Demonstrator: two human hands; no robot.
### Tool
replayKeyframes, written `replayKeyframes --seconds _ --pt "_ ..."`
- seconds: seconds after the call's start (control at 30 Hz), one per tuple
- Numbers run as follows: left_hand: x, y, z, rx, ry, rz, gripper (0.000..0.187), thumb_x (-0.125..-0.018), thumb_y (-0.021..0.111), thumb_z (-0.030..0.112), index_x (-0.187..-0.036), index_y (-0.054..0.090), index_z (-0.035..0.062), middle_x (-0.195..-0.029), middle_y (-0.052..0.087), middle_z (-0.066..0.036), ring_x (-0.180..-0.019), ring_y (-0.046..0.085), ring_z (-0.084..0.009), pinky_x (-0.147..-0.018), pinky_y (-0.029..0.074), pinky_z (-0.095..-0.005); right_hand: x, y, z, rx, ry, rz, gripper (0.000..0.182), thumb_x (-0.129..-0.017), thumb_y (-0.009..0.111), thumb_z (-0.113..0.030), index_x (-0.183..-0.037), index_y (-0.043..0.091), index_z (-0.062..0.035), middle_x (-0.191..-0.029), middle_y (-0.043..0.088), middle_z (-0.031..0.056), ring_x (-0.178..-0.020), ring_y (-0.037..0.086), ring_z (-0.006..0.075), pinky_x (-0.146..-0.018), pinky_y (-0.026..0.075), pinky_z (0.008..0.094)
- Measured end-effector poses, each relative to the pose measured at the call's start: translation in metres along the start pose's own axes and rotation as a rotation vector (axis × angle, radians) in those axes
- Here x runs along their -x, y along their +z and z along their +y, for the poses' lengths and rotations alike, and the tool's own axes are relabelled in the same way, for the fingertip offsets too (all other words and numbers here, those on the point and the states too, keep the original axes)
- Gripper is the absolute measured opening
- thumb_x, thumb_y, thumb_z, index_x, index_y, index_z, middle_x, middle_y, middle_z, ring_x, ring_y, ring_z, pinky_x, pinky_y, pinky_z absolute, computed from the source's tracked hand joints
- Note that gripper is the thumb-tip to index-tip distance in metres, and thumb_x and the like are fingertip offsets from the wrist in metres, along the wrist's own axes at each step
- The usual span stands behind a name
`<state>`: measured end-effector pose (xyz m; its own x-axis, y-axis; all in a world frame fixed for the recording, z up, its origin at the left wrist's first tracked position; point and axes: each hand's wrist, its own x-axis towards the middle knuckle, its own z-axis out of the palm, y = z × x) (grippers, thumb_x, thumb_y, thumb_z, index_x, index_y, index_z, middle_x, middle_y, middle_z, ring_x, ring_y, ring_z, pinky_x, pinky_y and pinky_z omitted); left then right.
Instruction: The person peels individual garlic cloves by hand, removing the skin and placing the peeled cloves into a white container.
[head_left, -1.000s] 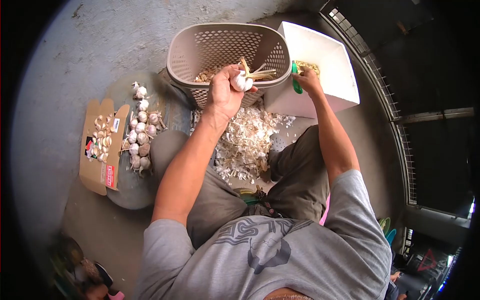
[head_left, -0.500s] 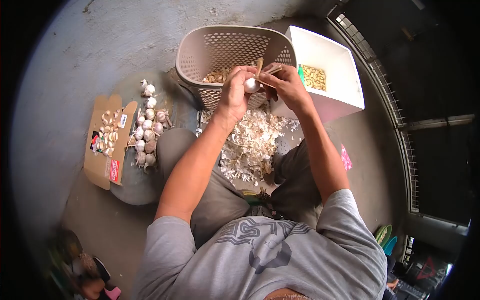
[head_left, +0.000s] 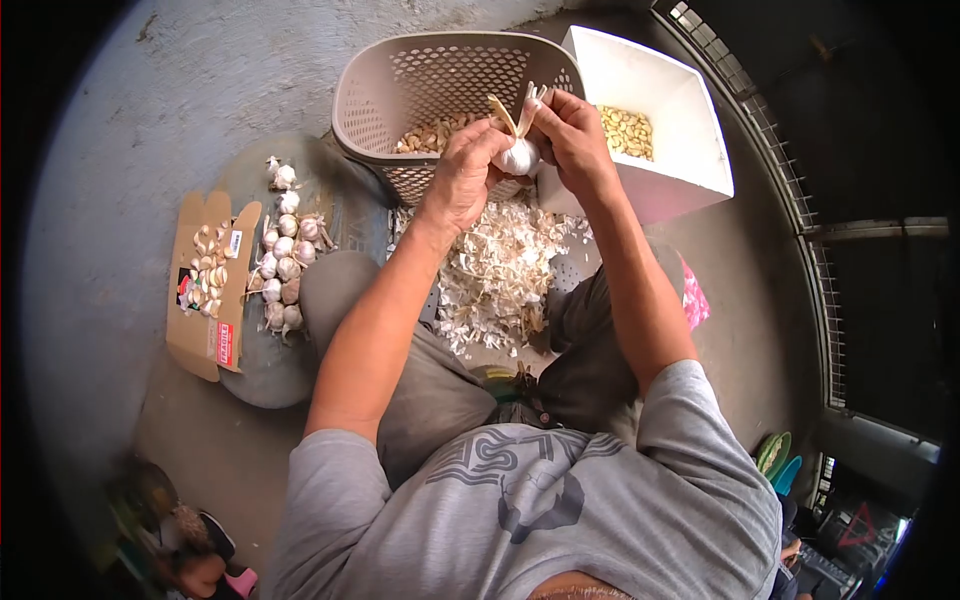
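Observation:
A white garlic bulb [head_left: 517, 158] is in front of me, over the near rim of the basket, with its dry stalk split into strips pointing up. My left hand [head_left: 468, 172] is closed round the bulb's left side, thumb near the base of the stalk. On the other side, my right hand [head_left: 572, 135] pinches a pale strip of the stalk [head_left: 533, 100] between thumb and fingers. Its lower fingers are partly hidden behind the bulb. Beneath both hands lies a heap of papery garlic skins [head_left: 505, 260].
Loose cloves lie in the perforated basket [head_left: 360, 120]; peeled cloves are in the white box [head_left: 690, 130]. At left, several whole garlic bulbs [head_left: 288, 248] and a cardboard piece [head_left: 195, 340] bearing cloves rest on a round surface [head_left: 265, 385]. Pink plastic [head_left: 694, 295] lies right.
Both hands have risen slightly in view with the bulb. The stalk strips now stand apart, the right hand pulling one upward. A green piece beside the right hand is out of sight.

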<state>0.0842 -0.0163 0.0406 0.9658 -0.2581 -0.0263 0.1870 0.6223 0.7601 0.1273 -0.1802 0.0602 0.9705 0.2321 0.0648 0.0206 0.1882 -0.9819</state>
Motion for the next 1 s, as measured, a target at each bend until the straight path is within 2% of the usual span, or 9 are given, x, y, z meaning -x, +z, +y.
replayKeyframes --seconds 0.1,0.2,0.23,0.33,0.43,0.53,0.7,0.8,1.0 --pt "0.001 -0.004 -0.001 0.068 -0.059 0.043 0.013 -0.093 0.057 0.009 -0.101 0.064 0.0028 -0.097 0.064 -0.004 -0.088 0.063 -0.0142 -0.082 0.055 -0.0302 0.001 -0.004 0.001 0.107 0.022 -0.016 0.024 -0.102 0.067 -0.024 -0.087 0.064 -0.0045 -0.069 0.056 -0.0046 -0.056 0.042 0.0022 -0.049 0.03 0.0209" --pt "-0.008 -0.019 -0.008 0.085 -0.019 -0.043 0.015 -0.088 0.057 0.008 -0.1 0.065 0.002 -0.092 0.063 -0.004 -0.086 0.064 -0.0157 -0.08 0.057 -0.0334 0.0 -0.003 0.009 0.032 0.004 -0.004 0.023 -0.102 0.067 -0.023 -0.088 0.064 -0.0051 -0.07 0.058 -0.0035 -0.057 0.044 0.0017 -0.049 0.032 0.0206" --pt "-0.009 -0.017 -0.01 0.114 -0.026 -0.002 0.014 -0.088 0.057 0.008 -0.097 0.065 0.0022 -0.094 0.065 -0.005 -0.088 0.065 -0.0175 -0.081 0.056 -0.0339 0.001 -0.001 0.008 -0.021 0.022 0.004 0.022 -0.101 0.067 -0.023 -0.087 0.064 -0.0053 -0.07 0.058 -0.003 -0.056 0.044 0.0019 -0.049 0.032 0.0206" --pt "-0.007 -0.013 -0.012 0.176 -0.07 0.091 0.018 -0.092 0.054 0.01 -0.101 0.067 0.0011 -0.1 0.069 -0.012 -0.09 0.067 -0.0245 -0.077 0.056 -0.0398 0.003 0.001 0.008 -0.156 0.068 0.013 0.022 -0.101 0.067 -0.022 -0.086 0.063 -0.006 -0.07 0.059 -0.0018 -0.056 0.045 0.0029 -0.049 0.034 0.0209" --pt "-0.008 -0.019 -0.013 0.183 -0.09 0.056 0.023 -0.093 0.053 0.013 -0.107 0.066 0.0006 -0.103 0.071 -0.015 -0.092 0.068 -0.0283 -0.074 0.056 -0.044 0.004 -0.001 0.012 -0.253 0.087 0.005 0.022 -0.101 0.067 -0.021 -0.085 0.062 -0.0069 -0.069 0.059 -0.0013 -0.055 0.045 0.0043 -0.05 0.035 0.0217" --pt "-0.015 -0.026 -0.02 0.283 -0.114 0.138 0.025 -0.095 0.053 0.016 -0.11 0.064 0.0009 -0.103 0.071 -0.015 -0.09 0.068 -0.0288 -0.071 0.057 -0.0457 0.008 0.0 0.016 -0.326 0.095 0.009 0.024 -0.101 0.068 -0.021 -0.083 0.06 -0.008 -0.068 0.058 -0.0016 -0.055 0.045 0.0048 -0.05 0.035 0.0221" --pt "-0.005 -0.016 -0.01 0.149 -0.069 0.093 0.027 -0.099 0.052 0.024 -0.112 0.064 0.0036 -0.099 0.071 -0.012 -0.085 0.068 -0.0256 -0.07 0.056 -0.042 0.004 0.01 0.022 -0.297 -0.005 0.039 0.028 -0.102 0.067 -0.025 -0.08 0.058 -0.0089 -0.069 0.056 -0.0024 -0.055 0.044 0.004 -0.049 0.035 0.0222" --pt "-0.003 -0.011 -0.007 0.065 -0.055 0.085 0.028 -0.1 0.052 0.028 -0.111 0.064 0.0049 -0.097 0.071 -0.01 -0.082 0.068 -0.024 -0.07 0.056 -0.0406 0.003 0.015 0.019 -0.147 -0.049 0.057 0.031 -0.102 0.067 -0.029 -0.081 0.058 -0.0077 -0.068 0.055 -0.003 -0.057 0.045 0.0037 -0.05 0.036 0.022" --pt "-0.008 -0.019 -0.014 0.128 -0.063 0.151 0.028 -0.1 0.053 0.03 -0.106 0.065 0.0058 -0.092 0.07 -0.009 -0.078 0.068 -0.0229 -0.067 0.056 -0.0376 0.006 0.018 0.015 -0.047 0.023 0.084 0.03 -0.102 0.067 -0.026 -0.087 0.062 -0.0008 -0.07 0.059 -0.0017 -0.06 0.051 0.0051 -0.052 0.041 0.024"
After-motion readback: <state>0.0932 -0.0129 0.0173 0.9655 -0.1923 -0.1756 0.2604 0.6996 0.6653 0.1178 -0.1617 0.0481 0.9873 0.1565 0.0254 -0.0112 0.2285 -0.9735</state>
